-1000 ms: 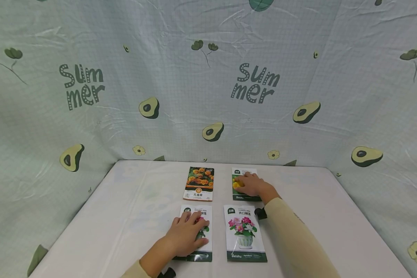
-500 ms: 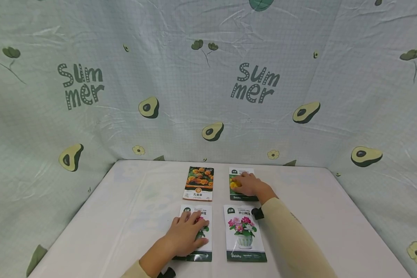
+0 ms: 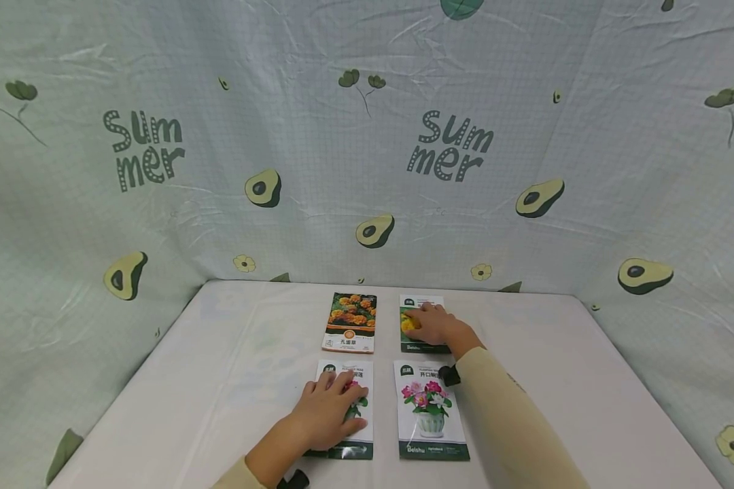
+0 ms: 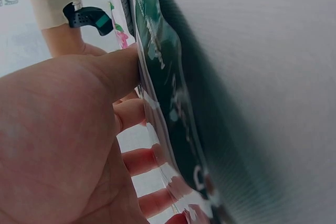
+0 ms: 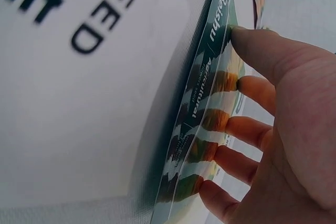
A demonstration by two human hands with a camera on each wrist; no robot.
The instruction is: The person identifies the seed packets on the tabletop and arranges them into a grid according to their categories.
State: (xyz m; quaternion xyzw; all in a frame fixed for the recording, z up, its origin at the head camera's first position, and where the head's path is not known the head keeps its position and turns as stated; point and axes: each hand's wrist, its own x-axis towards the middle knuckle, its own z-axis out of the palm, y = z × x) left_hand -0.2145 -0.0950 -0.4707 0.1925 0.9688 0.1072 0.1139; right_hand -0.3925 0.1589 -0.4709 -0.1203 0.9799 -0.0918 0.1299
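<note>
My left hand (image 3: pixel 324 415) rests with spread fingers on a white seed packet (image 3: pixel 356 450) with a green bottom band, at the front left. Its fingers cover much of the flower picture. In the left wrist view, the thumb and fingertips touch the glossy face of that packet (image 4: pixel 167 85). Farther back on the right, my right hand (image 3: pixel 437 326) lies over a seed packet (image 3: pixel 425 347) showing yellow flowers. The right wrist view has the fingertips pressing on this packet (image 5: pixel 202 85), which lies flat on the table, its "Beishu" band facing the camera.
A marigold seed packet (image 3: pixel 351 320) lies at the back left of the group. At the front right is a packet (image 3: pixel 431 415) picturing pink flowers in a pot, partly beside my right sleeve (image 3: pixel 514 414). A patterned cloth (image 3: pixel 318 149) stands behind the white table (image 3: pixel 245 353).
The yellow-flower packet has slid a little to the left under my right hand, nearer the marigold packet. My left hand has stayed in place.
</note>
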